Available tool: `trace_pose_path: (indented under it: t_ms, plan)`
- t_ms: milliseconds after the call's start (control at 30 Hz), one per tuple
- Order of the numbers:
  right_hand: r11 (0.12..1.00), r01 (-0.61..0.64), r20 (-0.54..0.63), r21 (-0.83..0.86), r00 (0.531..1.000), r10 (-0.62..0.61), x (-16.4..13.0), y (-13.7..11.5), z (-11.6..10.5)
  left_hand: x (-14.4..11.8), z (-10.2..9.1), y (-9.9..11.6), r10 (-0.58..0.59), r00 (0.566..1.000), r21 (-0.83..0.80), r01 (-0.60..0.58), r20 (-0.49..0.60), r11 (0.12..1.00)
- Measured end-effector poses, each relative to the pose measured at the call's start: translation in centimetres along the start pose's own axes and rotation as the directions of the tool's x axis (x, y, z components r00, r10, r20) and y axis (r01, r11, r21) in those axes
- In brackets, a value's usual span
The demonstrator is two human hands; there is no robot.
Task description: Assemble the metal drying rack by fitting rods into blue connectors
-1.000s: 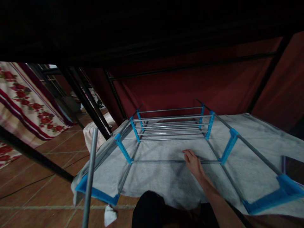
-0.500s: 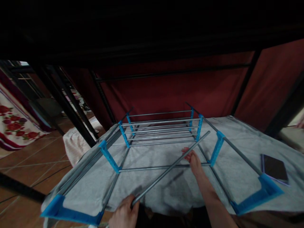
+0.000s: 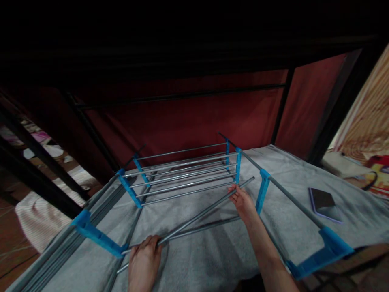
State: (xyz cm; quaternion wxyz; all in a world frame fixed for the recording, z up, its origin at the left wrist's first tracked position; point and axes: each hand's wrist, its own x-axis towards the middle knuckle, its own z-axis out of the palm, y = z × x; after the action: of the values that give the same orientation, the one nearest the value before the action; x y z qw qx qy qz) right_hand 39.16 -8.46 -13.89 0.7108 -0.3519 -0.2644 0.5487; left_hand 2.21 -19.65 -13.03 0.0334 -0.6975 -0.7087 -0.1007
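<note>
Left hand (image 3: 144, 259) had closed around the near end of a loose metal rod (image 3: 197, 215), which 1 second earlier stood upright at 8 o'clock. Right hand (image 3: 243, 202) now pinched its far end at 1 o'clock, laying it across the blue-jointed rack (image 3: 263, 184) on the grey towel (image 3: 206, 259).

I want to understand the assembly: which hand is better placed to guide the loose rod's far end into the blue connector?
Probably the right hand: it holds the rod near its far end, beside the blue connector. The left hand grips the near end.
</note>
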Motion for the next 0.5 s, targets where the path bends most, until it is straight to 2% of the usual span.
trace_pose_path:
  t_ms: [100, 167, 333, 500]
  plan:
    - [0.998, -0.053, 0.016, 0.032, 0.998, 0.053, -0.5, -0.6, 0.9, 2.5, -0.5, 2.0, 0.072, 0.994, -0.042, -0.075, -0.084, 0.996]
    - [0.997, -0.064, 0.018, 0.045, 0.998, 0.063, -0.8, -0.8, 1.5, 4.2, -0.9, 3.9, 0.157, 0.978, -0.072, -0.168, -0.136, 0.983]
    - [0.998, -0.037, 0.088, 0.050, 0.996, 0.033, -1.5, -1.7, 2.5, 8.0, -2.1, 7.9, 0.399, 0.878, -0.084, -0.433, -0.265, 0.897]
    - [0.999, 0.037, 0.200, 0.024, 0.979, -0.041, -2.3, -3.3, 2.8, 9.7, -2.6, 8.7, 0.432, 0.798, -0.052, -0.496, -0.419, 0.867]
